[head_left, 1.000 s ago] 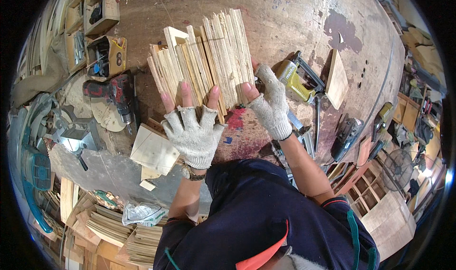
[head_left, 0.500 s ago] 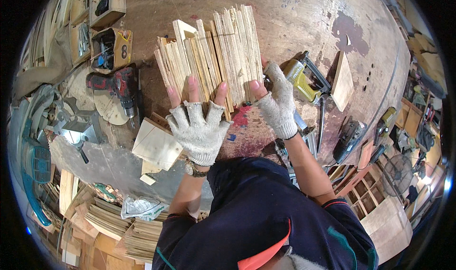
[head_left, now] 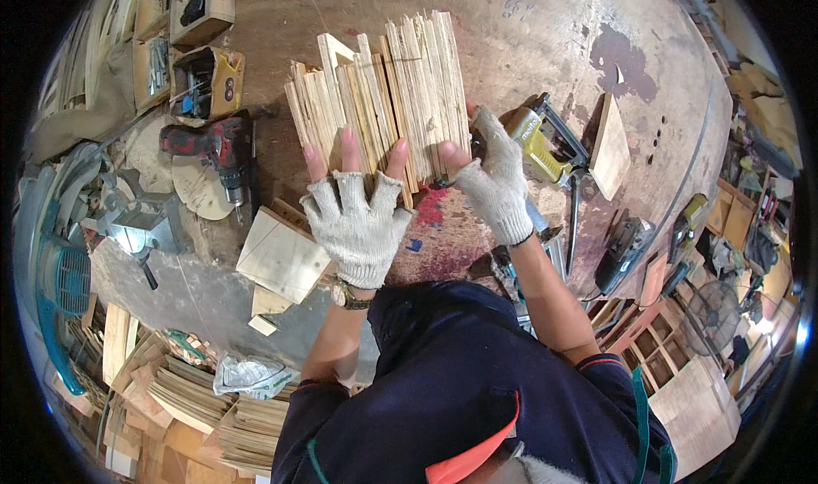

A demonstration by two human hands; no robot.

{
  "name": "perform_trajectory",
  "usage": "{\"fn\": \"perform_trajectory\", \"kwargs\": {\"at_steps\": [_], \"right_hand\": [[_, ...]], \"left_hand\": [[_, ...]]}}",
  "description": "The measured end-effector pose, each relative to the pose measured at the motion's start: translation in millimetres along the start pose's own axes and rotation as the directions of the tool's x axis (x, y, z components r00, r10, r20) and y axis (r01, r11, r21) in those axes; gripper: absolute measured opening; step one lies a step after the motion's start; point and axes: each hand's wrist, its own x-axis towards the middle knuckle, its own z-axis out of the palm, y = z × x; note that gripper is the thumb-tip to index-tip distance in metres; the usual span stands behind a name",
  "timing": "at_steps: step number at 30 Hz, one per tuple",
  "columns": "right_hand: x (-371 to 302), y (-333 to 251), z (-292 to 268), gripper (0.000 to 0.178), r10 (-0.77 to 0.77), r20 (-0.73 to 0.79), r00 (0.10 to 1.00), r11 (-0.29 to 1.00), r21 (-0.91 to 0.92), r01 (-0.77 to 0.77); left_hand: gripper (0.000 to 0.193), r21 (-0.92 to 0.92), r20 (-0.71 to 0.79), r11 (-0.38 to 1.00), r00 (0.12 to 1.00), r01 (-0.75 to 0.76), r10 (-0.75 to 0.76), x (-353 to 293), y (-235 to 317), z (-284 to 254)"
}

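Observation:
A row of thin wooden strips stands packed side by side on the worktable, their far ends uneven. My left hand, in a fingerless white knit glove, lies spread over the near left part of the strips, fingertips touching them. My right hand, gloved the same way, grips the near right corner of the row. Its thumb rests at the near end, while the fingers run along the right side, partly hidden. A yellow and black nail gun lies just right of that hand.
A red and black cordless drill lies left of the strips, near a box of small tools. Wood blocks sit by my left wrist. On the right are a flat board and a black tool.
The view has shifted slightly. My right thumb has slid a little left along the near edge of the strips. My left hand keeps its spread pose on them.

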Motion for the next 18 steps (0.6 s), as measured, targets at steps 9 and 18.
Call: {"fn": "perform_trajectory", "kwargs": {"at_steps": [9,18], "right_hand": [[3.2,-5.9,6.7,0.109,-0.019,0.001,1.0,0.981,-0.193,0.019],[-2.8,-22.3,-1.5,0.101,-0.02,0.029,0.999,0.982,-0.185,0.025]], "left_hand": [[0.101,0.051,-0.015,0.999,1.0,0.015,-0.014,2.7,4.4,-3.8],[0.108,0.104,-0.015,0.995,1.0,-0.005,0.007,3.1,3.8,-3.8]]}}
